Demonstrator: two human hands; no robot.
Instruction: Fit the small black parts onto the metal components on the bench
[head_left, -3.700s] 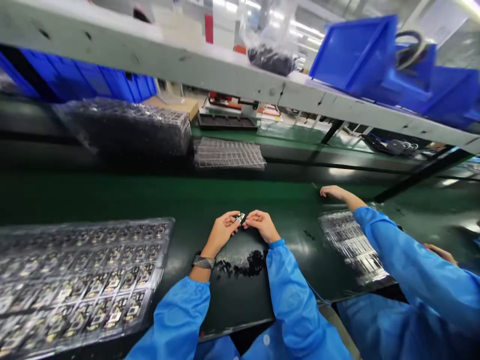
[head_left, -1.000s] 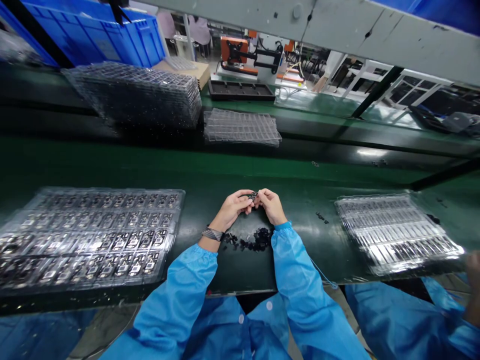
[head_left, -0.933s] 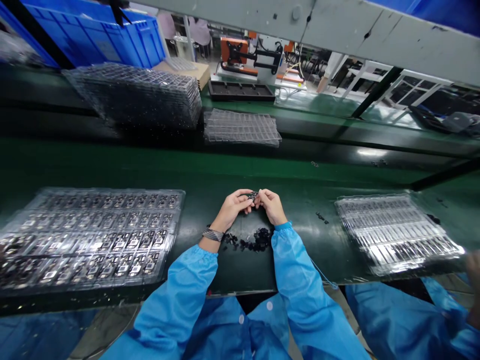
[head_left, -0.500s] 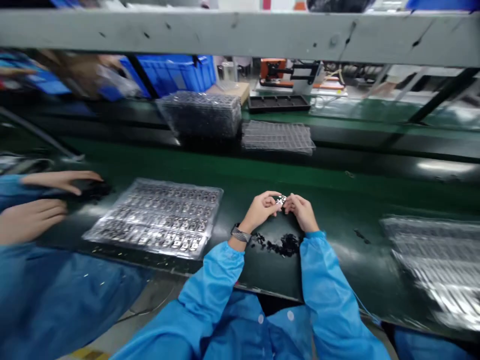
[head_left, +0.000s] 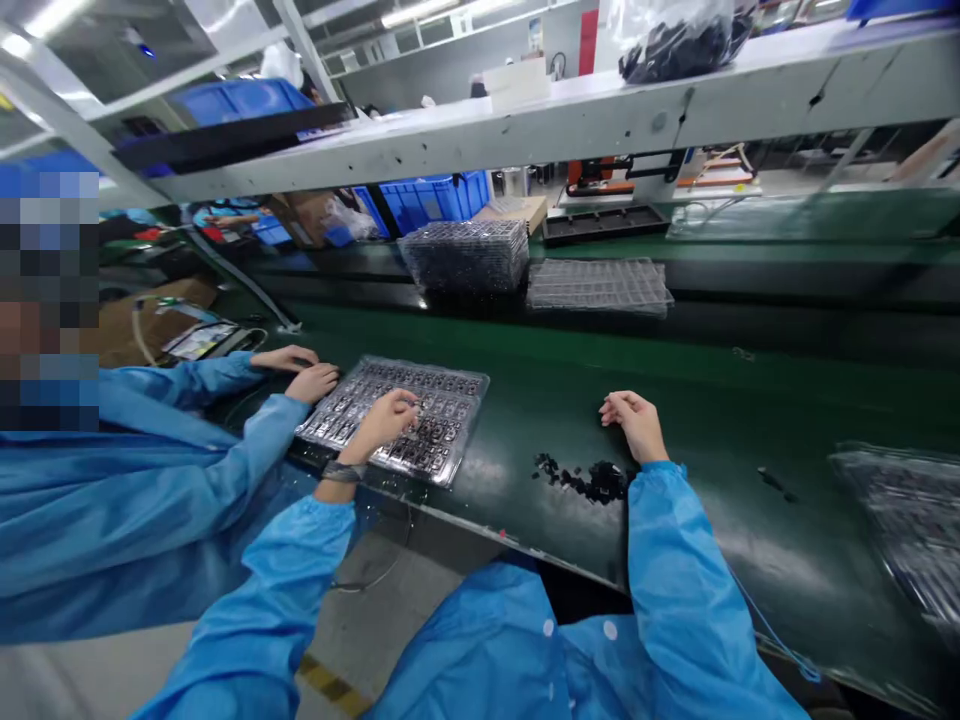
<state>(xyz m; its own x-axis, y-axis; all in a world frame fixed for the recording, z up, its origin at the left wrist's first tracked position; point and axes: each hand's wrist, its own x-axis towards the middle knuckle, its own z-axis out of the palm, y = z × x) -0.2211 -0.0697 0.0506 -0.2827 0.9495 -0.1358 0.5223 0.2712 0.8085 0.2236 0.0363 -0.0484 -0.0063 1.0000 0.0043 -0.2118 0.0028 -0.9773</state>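
Observation:
My left hand (head_left: 388,418), with a dark band at its wrist, hovers over a clear plastic tray (head_left: 466,440) that holds rows of small silvery parts with dark centres. Its fingers are pinched together; what is between them blends with the parts beneath. My right hand (head_left: 634,420) is above the green work surface, fingers curled and thumb pressed in. Whatever it may hold is too small to make out. Just below and left of the right hand lies a loose pile of small black pieces (head_left: 604,483).
A co-worker's hands (head_left: 313,382) are at the tray's left edge. Another clear tray (head_left: 900,510) lies at the right. Stacked clear trays (head_left: 469,255) and a few flat ones (head_left: 600,285) stand behind. A shelf beam (head_left: 480,150) crosses above.
My left hand has parted from my right and moved left over the tray, away from where both held a small silvery part. The view has turned left; the co-worker's hands moved to the tray.

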